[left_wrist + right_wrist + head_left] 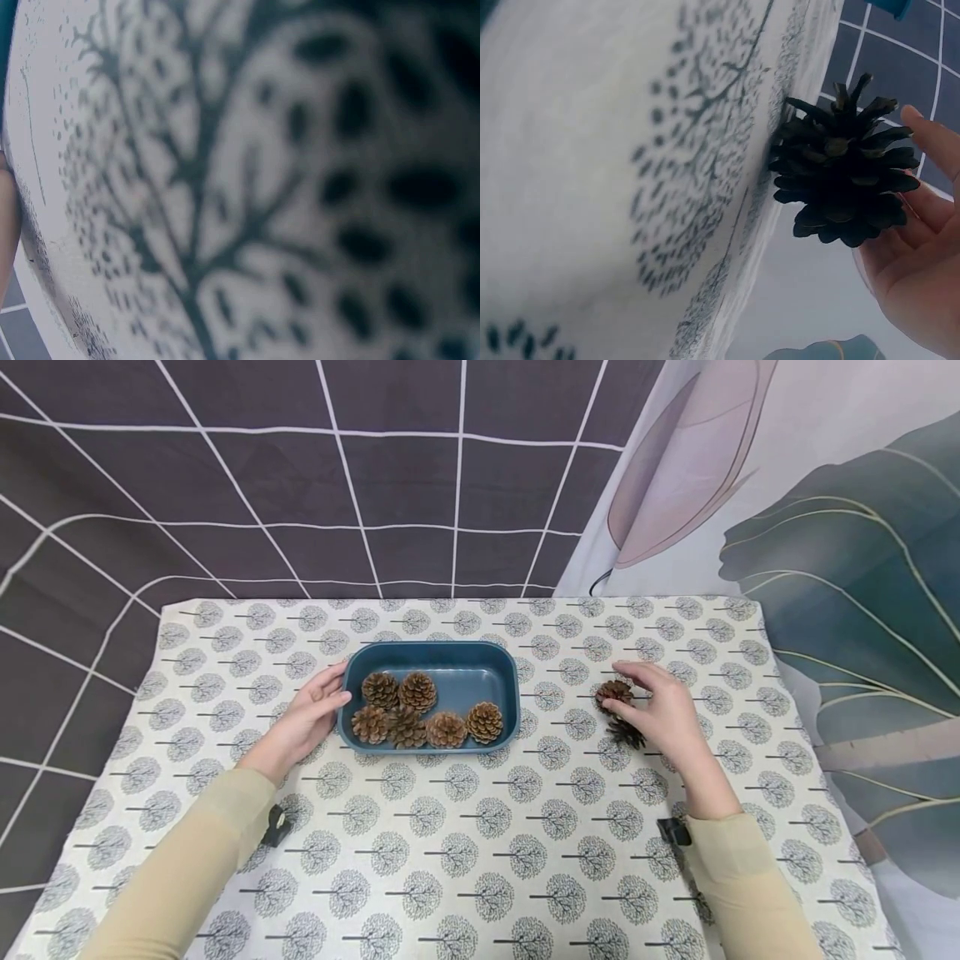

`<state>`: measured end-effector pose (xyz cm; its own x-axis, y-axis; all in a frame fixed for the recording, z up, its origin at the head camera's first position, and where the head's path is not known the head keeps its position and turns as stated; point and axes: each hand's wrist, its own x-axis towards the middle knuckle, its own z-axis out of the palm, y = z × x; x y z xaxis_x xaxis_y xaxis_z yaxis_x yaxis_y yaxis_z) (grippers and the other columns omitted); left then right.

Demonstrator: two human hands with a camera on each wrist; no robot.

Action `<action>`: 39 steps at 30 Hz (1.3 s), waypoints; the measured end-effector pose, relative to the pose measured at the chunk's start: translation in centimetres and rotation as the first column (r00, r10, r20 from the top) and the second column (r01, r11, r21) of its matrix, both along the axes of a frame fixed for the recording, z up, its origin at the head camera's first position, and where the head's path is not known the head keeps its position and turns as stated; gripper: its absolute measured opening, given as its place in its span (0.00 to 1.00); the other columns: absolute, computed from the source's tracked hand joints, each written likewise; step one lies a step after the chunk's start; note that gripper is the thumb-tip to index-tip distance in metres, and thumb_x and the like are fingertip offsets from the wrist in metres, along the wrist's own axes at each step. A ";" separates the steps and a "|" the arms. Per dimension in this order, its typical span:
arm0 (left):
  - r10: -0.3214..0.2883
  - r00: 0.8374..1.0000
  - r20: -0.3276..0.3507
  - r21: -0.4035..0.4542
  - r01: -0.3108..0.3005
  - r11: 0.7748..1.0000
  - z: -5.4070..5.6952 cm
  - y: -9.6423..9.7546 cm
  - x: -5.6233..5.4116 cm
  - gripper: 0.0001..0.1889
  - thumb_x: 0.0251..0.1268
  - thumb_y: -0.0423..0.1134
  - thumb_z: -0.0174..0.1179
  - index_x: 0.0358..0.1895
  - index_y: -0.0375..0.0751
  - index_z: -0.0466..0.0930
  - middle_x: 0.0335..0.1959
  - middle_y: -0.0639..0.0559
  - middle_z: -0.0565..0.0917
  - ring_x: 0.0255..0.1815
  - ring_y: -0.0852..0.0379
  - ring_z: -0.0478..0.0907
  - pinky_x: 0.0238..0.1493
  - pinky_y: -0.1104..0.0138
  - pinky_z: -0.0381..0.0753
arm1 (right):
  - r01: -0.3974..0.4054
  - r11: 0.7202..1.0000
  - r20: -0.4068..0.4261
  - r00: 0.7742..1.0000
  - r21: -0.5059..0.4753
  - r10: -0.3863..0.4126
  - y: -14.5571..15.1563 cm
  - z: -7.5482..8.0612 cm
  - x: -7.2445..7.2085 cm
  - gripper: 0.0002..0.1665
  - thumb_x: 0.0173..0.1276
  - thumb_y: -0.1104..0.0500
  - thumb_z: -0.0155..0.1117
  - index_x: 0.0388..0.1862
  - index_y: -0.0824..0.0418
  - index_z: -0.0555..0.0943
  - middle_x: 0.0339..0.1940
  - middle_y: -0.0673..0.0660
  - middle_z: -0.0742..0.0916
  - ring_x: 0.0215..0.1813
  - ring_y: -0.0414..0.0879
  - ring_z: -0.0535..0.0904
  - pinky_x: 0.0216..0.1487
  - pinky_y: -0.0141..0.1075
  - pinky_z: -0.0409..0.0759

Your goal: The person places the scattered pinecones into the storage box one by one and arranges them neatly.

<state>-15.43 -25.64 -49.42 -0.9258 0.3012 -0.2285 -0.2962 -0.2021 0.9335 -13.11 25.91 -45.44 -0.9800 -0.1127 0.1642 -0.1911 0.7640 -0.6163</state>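
Observation:
A dark blue oval-cornered plastic box [468, 681] stands on the table with several brown pine cones [446, 729] in it, along its left and front sides. My left hand [303, 718] holds the box's left rim, thumb over the edge and fingers along the outside. To the right of the box, my right hand [663, 706] has thumb and fingers around a reddish-brown pine cone [609, 692]. A darker pine cone [626, 733] lies just in front of it, under the hand. In the right wrist view one dark pine cone [844, 169] partly hides the fingers.
A white cloth with grey tree prints [487, 843] covers the table. Behind it hangs a dark curtain with white grid lines [397, 485]. At the right hangs a leaf-patterned curtain [862, 568]. The left wrist view shows mostly blurred cloth [225, 187].

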 end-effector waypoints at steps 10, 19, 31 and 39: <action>0.009 1.000 0.003 0.026 -0.009 1.000 0.0 0.1 0.0 0.29 0.77 0.26 0.56 0.77 0.45 0.66 0.62 0.72 0.81 0.64 0.71 0.77 0.69 0.81 0.75 | -0.009 0.998 0.046 0.999 0.059 0.007 0.5 -0.4 -0.1 0.35 0.62 0.63 0.80 0.68 0.69 0.79 0.68 0.71 0.83 0.71 0.71 0.77 0.78 0.67 0.68; 0.011 1.000 0.005 0.018 -0.011 1.000 0.0 0.1 -0.1 0.29 0.76 0.25 0.56 0.77 0.46 0.66 0.62 0.72 0.80 0.65 0.72 0.76 0.68 0.81 0.75 | -0.003 0.996 0.114 0.993 0.093 -0.008 0.5 -0.3 -0.1 0.35 0.65 0.61 0.78 0.69 0.69 0.78 0.69 0.73 0.82 0.72 0.73 0.75 0.78 0.69 0.66; 0.013 1.000 -0.009 0.017 -0.013 1.000 -0.1 0.2 0.0 0.28 0.75 0.26 0.57 0.74 0.49 0.69 0.61 0.72 0.81 0.64 0.72 0.77 0.68 0.81 0.75 | 0.026 0.997 0.153 0.988 0.079 -0.038 0.5 -0.3 -0.2 0.33 0.67 0.61 0.77 0.69 0.68 0.78 0.69 0.73 0.82 0.72 0.72 0.75 0.79 0.69 0.66; 0.009 1.000 0.009 0.018 -0.009 1.000 0.0 0.1 0.0 0.27 0.76 0.26 0.56 0.73 0.51 0.70 0.62 0.72 0.80 0.65 0.72 0.76 0.69 0.80 0.74 | 0.037 0.996 0.181 0.982 0.082 -0.051 0.3 -0.3 -0.1 0.32 0.68 0.63 0.75 0.69 0.67 0.79 0.70 0.73 0.81 0.72 0.73 0.74 0.79 0.69 0.66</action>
